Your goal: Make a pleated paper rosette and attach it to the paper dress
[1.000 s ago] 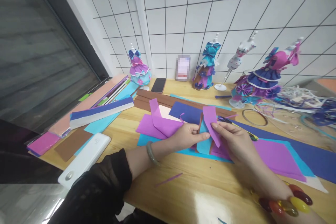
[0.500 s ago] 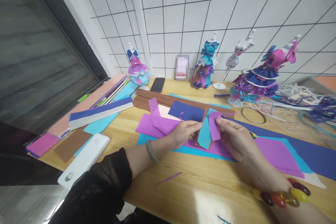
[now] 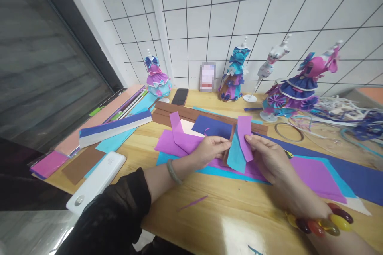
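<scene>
Fingers of the left hand (image 3: pixel 209 152) pinch a blue piece (image 3: pixel 236 157) and brown piece (image 3: pixel 226 160); the right hand (image 3: pixel 267 156) pinches a purple strip (image 3: pixel 244 130) (just tipped taller, so more shows) against the blue piece, above the table (image 3: pixel 209 221)

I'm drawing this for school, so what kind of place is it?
Probably a craft workspace: dressed mini mannequins, a wooden table spread with coloured sheets, and a purple piece in the right hand.
</scene>
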Demonstrator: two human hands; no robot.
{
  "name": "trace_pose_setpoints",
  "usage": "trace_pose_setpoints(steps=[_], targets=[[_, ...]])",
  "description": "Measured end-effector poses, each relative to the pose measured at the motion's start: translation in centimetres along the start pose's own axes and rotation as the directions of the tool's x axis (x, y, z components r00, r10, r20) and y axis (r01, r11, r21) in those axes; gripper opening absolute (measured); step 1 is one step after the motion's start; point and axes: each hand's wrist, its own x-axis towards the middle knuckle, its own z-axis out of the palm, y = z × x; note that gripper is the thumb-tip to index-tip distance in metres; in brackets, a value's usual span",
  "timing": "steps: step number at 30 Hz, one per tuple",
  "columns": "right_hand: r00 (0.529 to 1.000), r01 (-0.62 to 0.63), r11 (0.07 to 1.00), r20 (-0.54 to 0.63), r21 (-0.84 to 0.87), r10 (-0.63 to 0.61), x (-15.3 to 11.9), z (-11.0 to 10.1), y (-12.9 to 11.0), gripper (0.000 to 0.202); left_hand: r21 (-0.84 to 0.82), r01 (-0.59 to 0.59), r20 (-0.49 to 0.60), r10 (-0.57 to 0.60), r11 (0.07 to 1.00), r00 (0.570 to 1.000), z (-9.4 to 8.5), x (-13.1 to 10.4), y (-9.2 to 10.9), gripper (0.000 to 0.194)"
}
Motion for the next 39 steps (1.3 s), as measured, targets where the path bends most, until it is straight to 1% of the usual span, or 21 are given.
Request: trace_pose_setpoints(steps=[6, 12, 17, 20, 24, 27, 30, 32, 36, 39], targets=[[0.994, 0.051, 0.997, -0.096, -0.062, -0.056, 0.2, -0.3, 0.6, 0.015, 0.069, -0.013, -0.008, 0.013, 0.998, 1.0, 0.1, -0.1, 0.2, 0.038], [0.985, 0.099, 0.984, -0.126, -0.149, -0.118, 0.7, -1.0, 1.2, 0.019, 0.096, -0.054, -0.002, 0.055, 0.994, 0.999, 0.2, -0.2, 0.0, 0.035], [0.986, 0.119, 0.974, -0.093, -0.194, -0.139, 0.5, -0.7, 1.0, 0.018, 0.119, -0.058, -0.003, 0.059, 0.991, 0.998, 0.1, -0.2, 0.0, 0.035], [0.983, 0.146, 0.953, -0.069, -0.264, -0.169, 0.0, -0.3, 0.8, 0.016, 0.101, -0.071, -0.005, 0.072, 0.992, 0.997, 0.1, -0.1, 0.1, 0.034], [0.973, 0.21, 0.872, 0.003, -0.442, -0.233, -0.6, 0.1, 0.4, 0.016, 0.109, -0.077, -0.005, 0.078, 0.991, 0.997, 0.1, 0.0, 0.1, 0.035], [0.958, 0.252, 0.809, 0.021, -0.531, -0.285, -0.8, 0.2, 0.2, 0.017, 0.135, -0.089, -0.039, 0.095, 0.987, 0.995, 0.1, 0.0, 0.0, 0.032], [0.955, 0.251, 0.783, 0.015, -0.568, -0.296, -0.8, 0.3, 0.2, 0.019, 0.159, -0.088, -0.067, 0.1, 0.983, 0.993, 0.1, 0.1, -0.2, 0.032], [0.954, 0.249, 0.773, 0.012, -0.583, -0.299, -0.9, 0.3, 0.1, 0.019, 0.179, -0.087, -0.064, 0.1, 0.98, 0.993, 0.1, 0.0, -0.2, 0.032], [0.954, 0.233, 0.767, -0.012, -0.598, -0.299, -0.9, 0.4, 0.1, 0.019, 0.197, -0.102, -0.015, 0.107, 0.975, 0.994, 0.1, 0.0, -0.4, 0.035], [0.96, 0.222, 0.786, -0.013, -0.577, -0.28, -1.0, 0.5, 0.3, 0.017, 0.181, -0.099, 0.016, 0.098, 0.979, 0.995, 0.1, 0.1, -0.4, 0.038]])
